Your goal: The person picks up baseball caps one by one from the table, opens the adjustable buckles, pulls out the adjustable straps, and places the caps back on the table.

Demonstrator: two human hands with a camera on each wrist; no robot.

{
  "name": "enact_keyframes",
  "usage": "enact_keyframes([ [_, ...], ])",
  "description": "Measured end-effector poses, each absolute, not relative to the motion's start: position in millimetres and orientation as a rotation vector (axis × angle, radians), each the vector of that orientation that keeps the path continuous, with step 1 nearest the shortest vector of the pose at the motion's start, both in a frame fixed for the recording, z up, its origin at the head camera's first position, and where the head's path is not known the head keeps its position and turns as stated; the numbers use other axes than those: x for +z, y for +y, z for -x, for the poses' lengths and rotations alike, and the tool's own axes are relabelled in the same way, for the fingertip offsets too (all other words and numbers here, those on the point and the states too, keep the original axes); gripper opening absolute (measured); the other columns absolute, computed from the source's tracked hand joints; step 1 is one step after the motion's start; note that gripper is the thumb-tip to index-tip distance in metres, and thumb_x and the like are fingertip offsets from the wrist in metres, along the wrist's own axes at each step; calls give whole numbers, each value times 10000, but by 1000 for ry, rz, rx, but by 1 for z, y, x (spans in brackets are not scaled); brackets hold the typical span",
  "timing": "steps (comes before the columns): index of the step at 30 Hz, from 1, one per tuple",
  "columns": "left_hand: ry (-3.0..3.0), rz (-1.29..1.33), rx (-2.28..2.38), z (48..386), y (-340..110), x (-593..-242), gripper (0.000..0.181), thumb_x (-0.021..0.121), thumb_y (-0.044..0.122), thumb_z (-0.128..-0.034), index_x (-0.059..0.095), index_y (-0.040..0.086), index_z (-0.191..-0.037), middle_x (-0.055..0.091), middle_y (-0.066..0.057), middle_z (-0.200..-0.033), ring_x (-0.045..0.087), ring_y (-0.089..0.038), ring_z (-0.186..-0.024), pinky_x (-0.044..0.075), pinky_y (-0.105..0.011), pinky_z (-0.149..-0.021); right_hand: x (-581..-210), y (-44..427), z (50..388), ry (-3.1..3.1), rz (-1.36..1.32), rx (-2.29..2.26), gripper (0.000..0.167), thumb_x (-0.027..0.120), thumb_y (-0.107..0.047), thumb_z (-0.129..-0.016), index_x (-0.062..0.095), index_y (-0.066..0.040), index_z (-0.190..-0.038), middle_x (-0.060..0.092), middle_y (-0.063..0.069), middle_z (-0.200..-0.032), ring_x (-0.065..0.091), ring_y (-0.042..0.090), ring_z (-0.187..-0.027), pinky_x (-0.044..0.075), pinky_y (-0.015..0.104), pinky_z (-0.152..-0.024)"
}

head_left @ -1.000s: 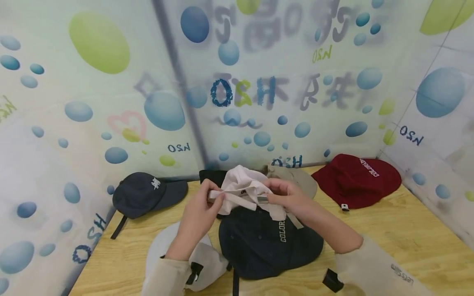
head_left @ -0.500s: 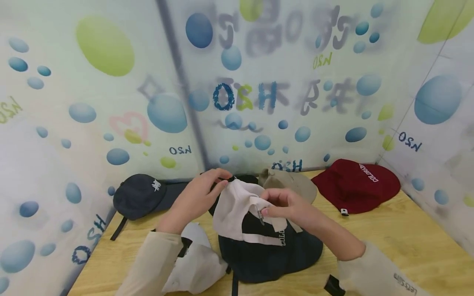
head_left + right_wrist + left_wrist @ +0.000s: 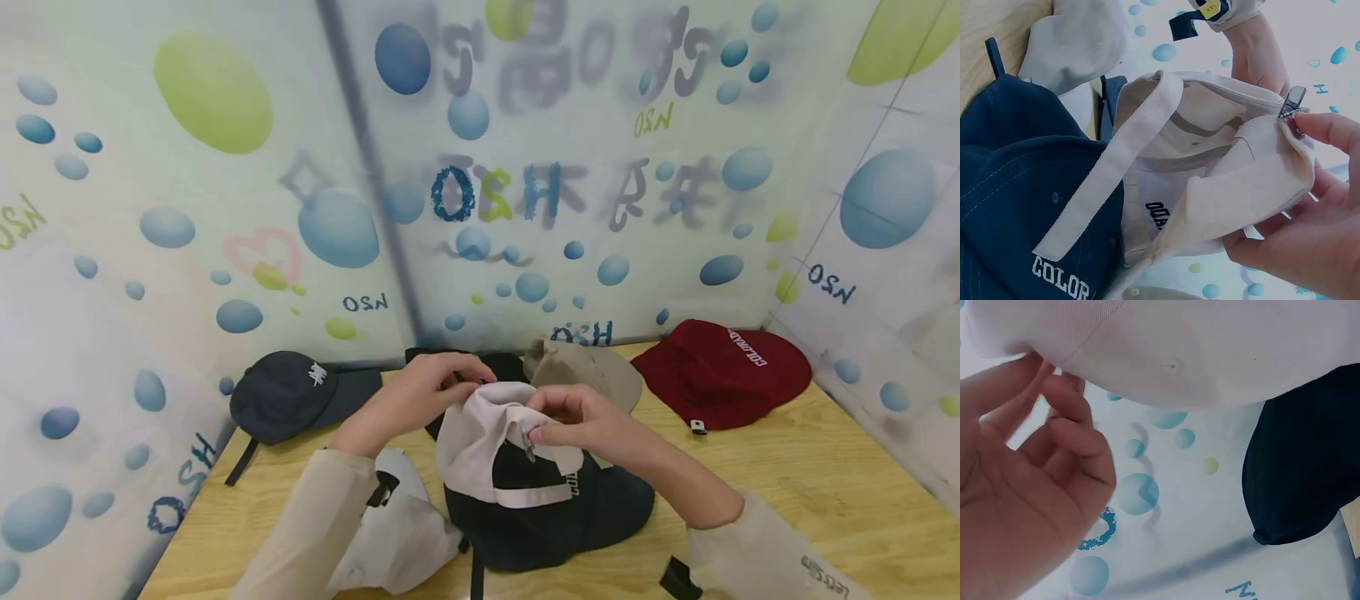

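Both hands hold a white cap [image 3: 468,454] above a navy cap with COLOR lettering [image 3: 517,537]. Its back opening and loose strap [image 3: 528,497] face the head camera. My left hand [image 3: 438,387] pinches the crown at the top; in the left wrist view its fingers curl against the crown's edge. With thumb and fingers, my right hand [image 3: 585,417] grips the back rim beside a metal buckle [image 3: 1292,103]. In the right wrist view the free strap [image 3: 1107,172] hangs across the opening toward the navy cap. Dark lettering [image 3: 1157,214] shows inside the cap.
A dark cap [image 3: 273,396] lies at the back left of the wooden table [image 3: 795,492]. Behind the hands are a black cap [image 3: 506,365] and a khaki cap [image 3: 600,371]. A red cap [image 3: 720,375] sits back right, a pale grey cap [image 3: 401,537] front left.
My left hand has let go of the strap end and moved up to the crown. The strap now hangs free, and the cap has turned and lowered slightly. My right hand keeps its grip.
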State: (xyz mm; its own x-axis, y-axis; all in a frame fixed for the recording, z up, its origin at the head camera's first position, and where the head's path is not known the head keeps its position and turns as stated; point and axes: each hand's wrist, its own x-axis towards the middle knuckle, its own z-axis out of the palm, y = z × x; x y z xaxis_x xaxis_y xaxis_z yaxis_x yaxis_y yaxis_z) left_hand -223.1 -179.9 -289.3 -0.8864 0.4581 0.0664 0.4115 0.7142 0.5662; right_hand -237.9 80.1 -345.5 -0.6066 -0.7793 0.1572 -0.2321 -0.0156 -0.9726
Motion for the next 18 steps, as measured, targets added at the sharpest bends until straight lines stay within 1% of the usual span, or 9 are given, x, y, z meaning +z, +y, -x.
enact_keyframes([
  [4,2817,-793,851,227,-180,-287,200,606,107,-988,738,158,-1130,714,-19,-1057,630,-127,-797,520,-248,-728,-344,82,238,1848,1074,-1662,210,614,-116,-975,605,74,-1066,613,-29,-914,565,97,-838,516,233,-742],
  [6,2830,-811,839,228,-181,-285,184,607,114,-988,736,163,-1109,710,-9,-1047,632,-117,-828,523,-250,-751,-343,83,237,1860,1078,-1665,201,616,-108,-972,606,72,-1060,607,-27,-915,563,97,-835,516,233,-740],
  [9,2882,-820,838,227,-182,-280,159,605,129,-992,722,179,-1086,701,10,-1045,629,-115,-893,528,-284,-799,-340,85,235,1857,1088,-1671,194,617,-103,-972,605,68,-1062,609,-31,-921,567,93,-830,520,238,-741],
  [11,2917,-827,850,224,-184,-275,149,598,131,-995,711,176,-1083,694,8,-1053,624,-120,-925,528,-307,-819,-337,86,233,1838,1103,-1688,198,613,-102,-976,597,68,-1077,627,-31,-934,593,98,-839,535,248,-756],
  [14,2965,-834,865,221,-187,-265,146,583,130,-1004,700,164,-1085,686,0,-1058,624,-136,-932,533,-328,-818,-331,87,229,1804,1162,-1722,215,607,-100,-981,581,73,-1106,644,-15,-969,627,129,-862,559,282,-785],
  [18,3003,-791,892,213,-195,-247,148,564,121,-1014,686,163,-1086,673,-1,-1074,611,-151,-959,526,-355,-839,-323,89,225,1825,1294,-1735,196,586,-65,-981,599,28,-1153,642,-1,-1069,623,170,-952,547,324,-874],
])
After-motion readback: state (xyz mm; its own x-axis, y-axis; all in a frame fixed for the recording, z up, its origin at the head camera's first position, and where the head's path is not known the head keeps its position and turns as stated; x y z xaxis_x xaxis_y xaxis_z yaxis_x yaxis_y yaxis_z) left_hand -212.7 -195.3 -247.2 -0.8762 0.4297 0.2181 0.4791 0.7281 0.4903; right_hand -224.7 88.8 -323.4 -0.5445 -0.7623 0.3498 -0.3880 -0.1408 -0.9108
